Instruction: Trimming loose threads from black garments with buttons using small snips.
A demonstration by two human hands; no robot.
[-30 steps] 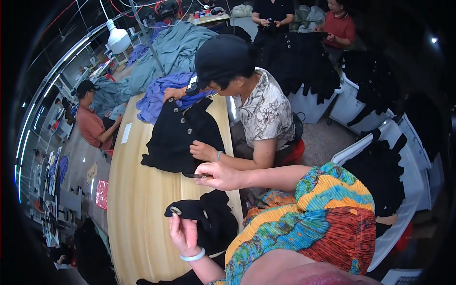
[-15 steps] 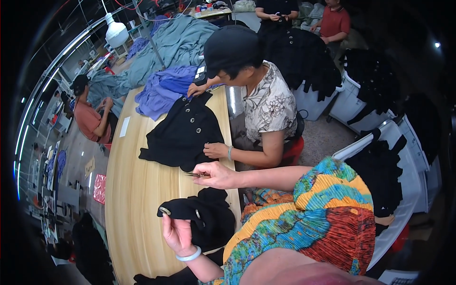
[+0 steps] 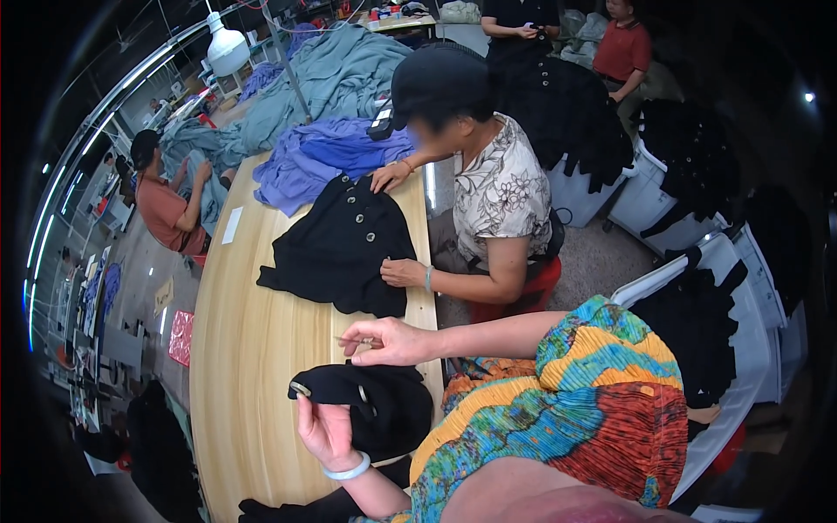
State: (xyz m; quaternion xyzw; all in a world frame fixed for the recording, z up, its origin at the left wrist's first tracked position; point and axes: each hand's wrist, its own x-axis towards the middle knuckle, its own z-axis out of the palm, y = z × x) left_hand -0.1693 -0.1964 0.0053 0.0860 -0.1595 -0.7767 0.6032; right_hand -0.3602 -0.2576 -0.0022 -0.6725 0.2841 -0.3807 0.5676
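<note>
My left hand (image 3: 328,434) pinches the edge of a black garment (image 3: 397,408) between thumb and fingers, beside a round button (image 3: 300,389). The garment's bunched cloth lies on the table in front of me, and a second button shows on it edge-on. Just above the cloth, my right hand (image 3: 390,341) is closed around small metal thread snips (image 3: 352,341). Their tips point left and sit apart from the button. Whether the blades are spread is too small to tell.
A co-worker (image 3: 506,183) sits at the table's right side, both hands on another buttoned black garment (image 3: 340,248). Purple cloth (image 3: 323,157) lies beyond it on the wooden table (image 3: 253,366). White bins (image 3: 741,383) with black garments stand at right. A lamp (image 3: 227,48) hangs at upper left.
My right hand has come nearer and lower with the snips, toward the cloth at my left hand. My left hand keeps its pinch. The co-worker's far hand has shifted right along the garment.
</note>
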